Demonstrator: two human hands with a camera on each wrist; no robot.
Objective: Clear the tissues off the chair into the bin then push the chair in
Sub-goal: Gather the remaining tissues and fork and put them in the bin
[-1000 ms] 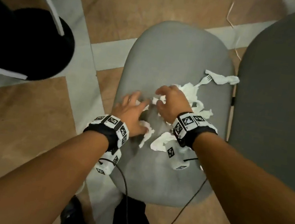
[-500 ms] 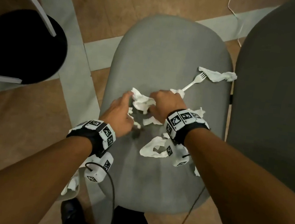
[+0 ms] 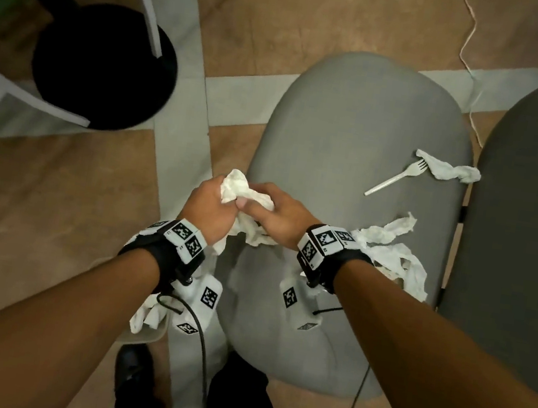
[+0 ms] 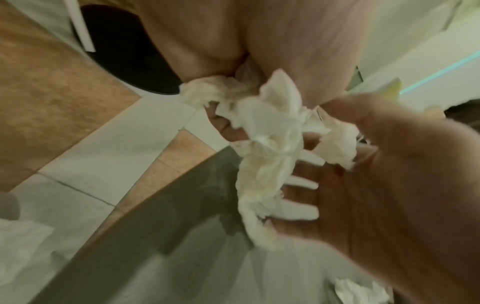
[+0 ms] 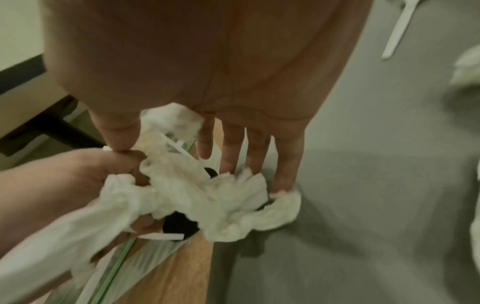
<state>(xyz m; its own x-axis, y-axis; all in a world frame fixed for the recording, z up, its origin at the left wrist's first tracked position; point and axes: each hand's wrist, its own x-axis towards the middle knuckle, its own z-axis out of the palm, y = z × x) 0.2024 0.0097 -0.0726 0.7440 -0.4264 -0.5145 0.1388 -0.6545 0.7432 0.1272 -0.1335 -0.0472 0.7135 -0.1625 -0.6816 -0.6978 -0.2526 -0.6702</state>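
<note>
White crumpled tissues (image 3: 244, 197) form a wad held between both hands over the left edge of the grey chair seat (image 3: 357, 130). Left hand (image 3: 211, 211) has its fingers curled round the wad's left side; right hand (image 3: 276, 218) meets it from the right, thumb and fingers closed on the same wad, so the two hands are together with paper trailing below them. Each wrist carries a black band with white blocks printed in black-and-white square marker patterns; no readable writing appears on them. Just right of the right wrist, a long torn tissue strip (image 3: 395, 252) lies on the seat. Farther beyond the right hand rests a white plastic fork (image 3: 397, 178), its tines beside a twisted tissue (image 3: 448, 170) at the seat's right edge. A dark grey chair back (image 3: 531, 223) stands right of the seat. Below the left wrist, more tissues (image 3: 144, 317) sit in a pale container, only partly visible. Beyond the left hand, a black round base (image 3: 103, 66) stands on the wood-and-tile floor (image 3: 37, 192), with white frame legs around it.
</note>
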